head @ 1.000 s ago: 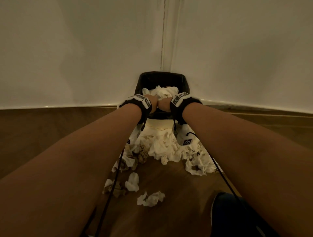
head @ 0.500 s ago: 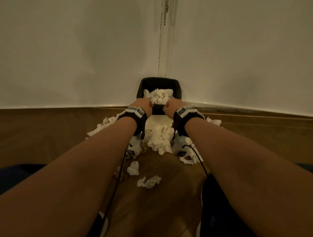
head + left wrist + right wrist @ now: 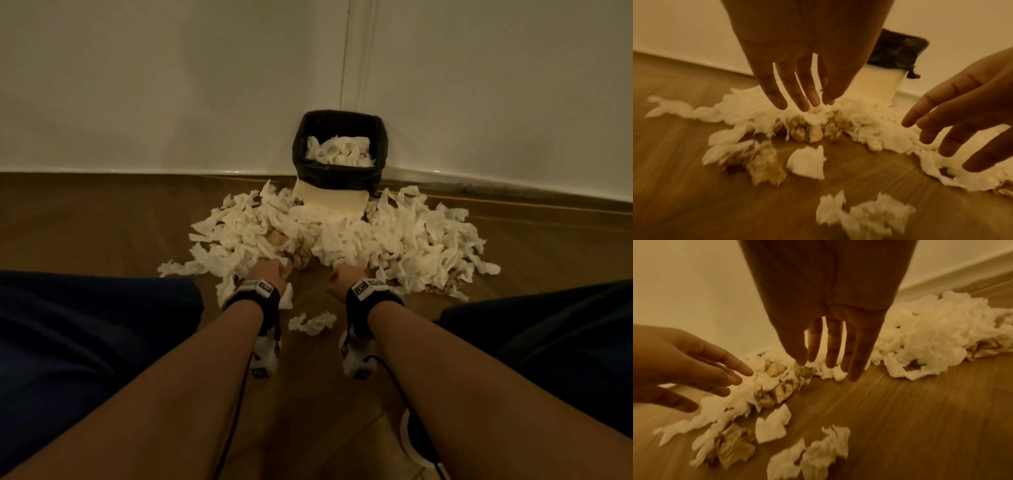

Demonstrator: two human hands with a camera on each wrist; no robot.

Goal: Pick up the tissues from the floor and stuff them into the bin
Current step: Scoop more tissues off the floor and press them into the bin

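Note:
A white bin [image 3: 330, 200] with a black liner [image 3: 339, 176] stands in the room corner, with crumpled white tissues [image 3: 339, 152] inside it. A wide heap of white and brownish tissues [image 3: 394, 240] lies on the wooden floor around its base. My left hand [image 3: 270, 274] hangs over the heap's near left edge, fingers [image 3: 777, 95] straight and spread, holding nothing. My right hand [image 3: 346, 275] reaches toward the heap's near right part, fingers [image 3: 833, 356] also spread and empty. One loose tissue clump [image 3: 311, 322] lies between my wrists.
White walls meet behind the bin, with a skirting board [image 3: 513, 192] along the floor. My dark-clothed knees [image 3: 85, 329] flank the arms on both sides. A shoe [image 3: 416, 442] shows at lower right. Cables run from the wrist cameras along my forearms.
Both hands left the bin's top and came back down to the floor heap. The head view pulled away from the bin, so the whole heap shows. The tissues they pressed stay in the bin.

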